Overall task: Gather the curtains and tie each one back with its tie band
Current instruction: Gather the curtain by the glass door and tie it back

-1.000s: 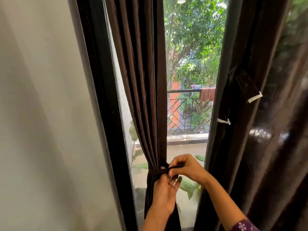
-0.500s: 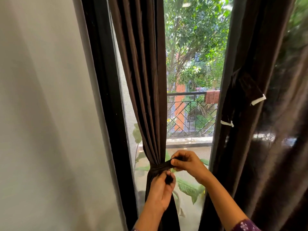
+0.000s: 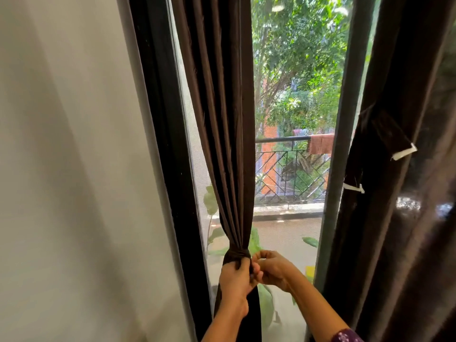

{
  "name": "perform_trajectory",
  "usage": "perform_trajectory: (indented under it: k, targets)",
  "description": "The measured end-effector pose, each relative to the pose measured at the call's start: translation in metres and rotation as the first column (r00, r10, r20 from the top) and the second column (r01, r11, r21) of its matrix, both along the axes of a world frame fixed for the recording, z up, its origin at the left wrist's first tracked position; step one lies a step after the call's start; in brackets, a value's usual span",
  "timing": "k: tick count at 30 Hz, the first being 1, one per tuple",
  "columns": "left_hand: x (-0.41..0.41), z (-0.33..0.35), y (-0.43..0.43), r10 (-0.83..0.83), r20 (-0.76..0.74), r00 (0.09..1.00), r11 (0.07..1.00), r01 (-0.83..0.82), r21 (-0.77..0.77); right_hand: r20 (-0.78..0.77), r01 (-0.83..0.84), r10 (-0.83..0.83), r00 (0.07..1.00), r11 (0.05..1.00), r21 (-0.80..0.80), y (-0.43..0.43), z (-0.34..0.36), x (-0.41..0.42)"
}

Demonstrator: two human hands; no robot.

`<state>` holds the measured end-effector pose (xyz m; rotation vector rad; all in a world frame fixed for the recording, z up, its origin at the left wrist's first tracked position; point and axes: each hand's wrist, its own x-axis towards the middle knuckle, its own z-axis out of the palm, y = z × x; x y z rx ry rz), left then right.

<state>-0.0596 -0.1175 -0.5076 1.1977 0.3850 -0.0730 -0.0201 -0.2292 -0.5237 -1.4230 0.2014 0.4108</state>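
Observation:
A dark brown curtain [image 3: 223, 134] hangs gathered into a narrow bunch in front of the window. A matching brown tie band [image 3: 237, 254] wraps around the bunch low down. My left hand [image 3: 235, 277] grips the bunch and the band just below the wrap. My right hand [image 3: 272, 269] is right beside it, fingers curled, pinching the band's end against the left hand. A second dark brown curtain [image 3: 399, 193] hangs loose at the right, with a brown band [image 3: 388, 134] and two white tabs on it.
A black window frame [image 3: 160, 144] and a pale wall [image 3: 61, 169] stand to the left. Behind the glass are a balcony railing [image 3: 291, 174], potted leaves and trees. A grey-green frame post [image 3: 338, 144] divides the window from the right curtain.
The band went from stretched out to the right to wrapped snug round the bunch. My right hand came in close to my left hand. The view moved closer and slightly down.

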Motion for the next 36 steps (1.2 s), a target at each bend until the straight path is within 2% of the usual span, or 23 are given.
perform_trajectory:
  k: [3,8,10,13,15,17,22,27,29,32,34,36]
  targets:
    - [-0.003,-0.006,0.006,0.055,0.146,0.988,0.98,-0.082,0.182,0.097,0.056,-0.036,0.995,0.976,-0.212,0.006,-0.002,0.001]
    - [0.0,-0.013,0.015,0.044,0.342,0.939,0.915,-0.175,0.363,0.129,0.054,-0.016,0.992,0.952,-0.301,0.015,0.009,0.006]
    - [0.001,-0.013,0.016,0.027,0.385,0.923,0.896,-0.193,0.399,0.102,0.022,0.002,0.995,0.971,-0.236,0.019,0.016,0.007]
    - [0.001,-0.013,0.017,0.032,0.435,0.9,0.881,-0.231,0.412,0.006,-0.026,0.026,1.0,0.995,0.098,0.022,0.02,0.007]
    - [0.003,-0.014,0.021,0.029,0.47,0.882,0.858,-0.263,0.441,-0.068,0.002,0.015,0.998,0.971,0.24,0.024,0.018,0.01]
    - [0.005,-0.017,0.023,0.01,0.492,0.87,0.827,-0.283,0.485,-0.125,0.045,-0.009,0.992,0.957,0.285,0.028,0.016,0.012]
    - [0.005,-0.03,0.019,-0.075,0.479,0.875,0.829,-0.212,0.518,-0.183,0.105,-0.056,0.982,0.955,0.276,0.038,0.032,0.006]
    - [0.006,-0.031,0.023,-0.069,0.477,0.876,0.844,-0.204,0.496,-0.278,0.187,-0.069,0.958,0.886,0.424,0.033,0.034,0.006]
    - [0.008,-0.031,0.022,-0.074,0.475,0.877,0.85,-0.194,0.49,-0.264,0.18,-0.057,0.963,0.865,0.469,0.031,0.034,0.008]
    - [0.008,-0.034,0.019,-0.07,0.436,0.897,0.877,-0.153,0.456,-0.193,0.081,0.001,0.981,0.907,0.413,0.029,0.039,0.008]
    - [0.004,-0.034,0.016,-0.052,0.374,0.926,0.933,-0.088,0.348,-0.13,0.009,0.038,0.991,0.941,0.339,0.027,0.041,0.008]
    - [-0.002,-0.028,0.013,-0.024,0.262,0.965,0.999,0.013,0.042,-0.047,-0.029,0.042,0.998,0.969,0.245,0.023,0.04,0.01]
